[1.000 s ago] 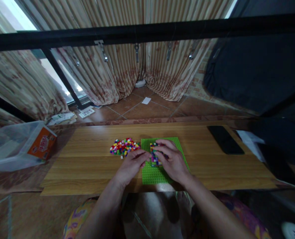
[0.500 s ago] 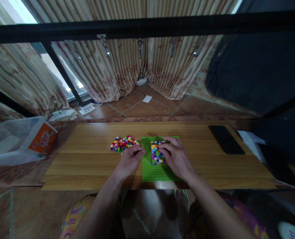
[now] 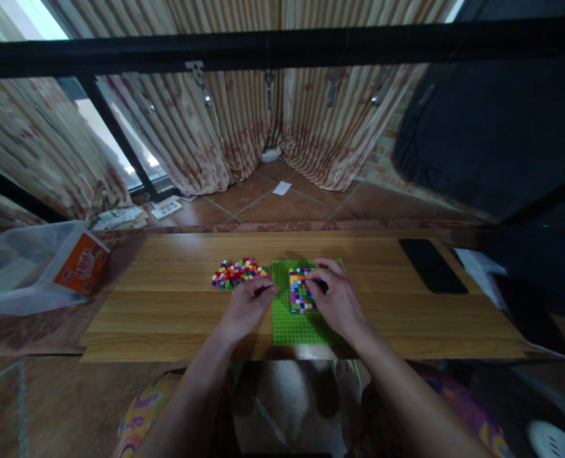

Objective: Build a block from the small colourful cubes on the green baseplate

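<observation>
Head camera view: on the desk (image 3: 168,312), a multicoloured brick block (image 3: 298,296) on a green baseplate (image 3: 289,331) lies left of the right hand (image 3: 337,296), whose curled fingers overlap it, while the left hand (image 3: 249,304) hangs farther off, fingertips together, neither grip discernible.

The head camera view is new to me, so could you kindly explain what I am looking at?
There is no machine here: these are a person's two bare hands, seen from a camera worn on the head, looking forward and down. On the wooden table lie a pile of loose bricks, a green board bearing a multicoloured brick panel, and, farther right, a flat black object. The left hand pinches beside the board; anything between its fingertips is too small to tell. The right hand is at the panel, partly covering it.
</observation>
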The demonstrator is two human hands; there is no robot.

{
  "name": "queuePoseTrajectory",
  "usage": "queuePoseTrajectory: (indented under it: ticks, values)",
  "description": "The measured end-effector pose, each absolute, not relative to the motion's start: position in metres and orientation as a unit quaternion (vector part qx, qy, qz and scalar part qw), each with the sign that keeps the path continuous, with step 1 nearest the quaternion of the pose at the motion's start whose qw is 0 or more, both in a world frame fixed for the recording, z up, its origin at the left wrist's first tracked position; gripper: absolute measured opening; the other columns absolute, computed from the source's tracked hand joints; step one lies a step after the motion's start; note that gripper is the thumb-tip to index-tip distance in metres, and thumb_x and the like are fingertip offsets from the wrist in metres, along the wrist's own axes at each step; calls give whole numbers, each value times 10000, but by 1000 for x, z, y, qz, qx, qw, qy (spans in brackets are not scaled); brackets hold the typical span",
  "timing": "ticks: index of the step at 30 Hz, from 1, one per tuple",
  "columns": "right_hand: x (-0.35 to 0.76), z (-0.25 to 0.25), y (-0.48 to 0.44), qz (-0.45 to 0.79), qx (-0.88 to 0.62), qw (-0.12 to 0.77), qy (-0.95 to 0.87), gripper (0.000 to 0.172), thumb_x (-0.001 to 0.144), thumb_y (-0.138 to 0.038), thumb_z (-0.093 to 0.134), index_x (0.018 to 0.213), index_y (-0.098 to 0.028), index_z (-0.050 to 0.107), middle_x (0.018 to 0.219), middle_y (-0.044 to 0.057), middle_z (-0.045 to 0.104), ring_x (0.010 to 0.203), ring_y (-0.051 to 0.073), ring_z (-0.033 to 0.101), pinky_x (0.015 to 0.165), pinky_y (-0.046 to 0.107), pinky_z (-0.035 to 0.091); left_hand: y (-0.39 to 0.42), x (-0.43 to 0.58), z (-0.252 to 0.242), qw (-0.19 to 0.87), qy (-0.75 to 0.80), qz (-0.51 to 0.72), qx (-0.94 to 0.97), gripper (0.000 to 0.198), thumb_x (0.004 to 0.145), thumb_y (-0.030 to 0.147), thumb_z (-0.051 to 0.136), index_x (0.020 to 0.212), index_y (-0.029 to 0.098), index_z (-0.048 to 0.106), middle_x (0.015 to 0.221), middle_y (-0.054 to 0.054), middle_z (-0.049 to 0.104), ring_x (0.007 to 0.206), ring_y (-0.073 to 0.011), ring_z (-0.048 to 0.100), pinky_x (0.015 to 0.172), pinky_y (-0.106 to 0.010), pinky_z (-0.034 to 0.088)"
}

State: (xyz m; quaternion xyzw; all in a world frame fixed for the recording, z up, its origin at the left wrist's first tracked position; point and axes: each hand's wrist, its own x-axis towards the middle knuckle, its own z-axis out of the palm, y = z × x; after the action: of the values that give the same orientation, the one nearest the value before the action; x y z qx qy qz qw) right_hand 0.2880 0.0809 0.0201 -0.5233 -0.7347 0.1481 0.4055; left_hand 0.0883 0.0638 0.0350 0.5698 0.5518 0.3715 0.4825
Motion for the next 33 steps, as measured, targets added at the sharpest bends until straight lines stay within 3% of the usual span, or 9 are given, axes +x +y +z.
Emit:
queuePoseTrajectory:
  ticks: [11, 16, 21, 33]
  values:
    - [288, 15, 75, 82, -509, 398, -759, 187, 867, -230, 524, 836, -263, 706, 1059, 62, 612, 993, 237, 543, 879, 416, 467, 69, 73, 32, 449, 564, 372, 585, 238, 809, 356, 558, 767, 155, 677, 660, 12, 605, 625, -119, 512, 598, -230, 380]
    - [288, 12, 72, 75, -500, 400, -765, 182, 873, -240, 523, 870, -258, 704, 1058, 62, 614, 994, 240, 533, 864, 418, 469, 70, 49, 37, 371, 618, 358, 594, 149, 751, 234, 576, 737, 157, 703, 694, -19, 669, 660, -147, 573, 652, -259, 424]
    - [288, 12, 72, 71, -493, 404, -767, 186, 883, -263, 522, 873, -250, 707, 1045, 65, 615, 980, 238, 535, 872, 429, 466, 61, 39, 36, 319, 618, 265, 668, 204, 707, 101, 541, 767, 176, 721, 716, -27, 684, 675, -155, 594, 649, -258, 424]
    - [288, 18, 72, 91, -506, 436, -739, 191, 887, -270, 533, 910, -219, 716, 1045, 84, 630, 963, 226, 585, 863, 412, 490, 59, 61, 34, 169, 631, 103, 750, 226, 771, 120, 542, 882, 226, 708, 992, -49, 699, 881, -183, 632, 756, -259, 453]
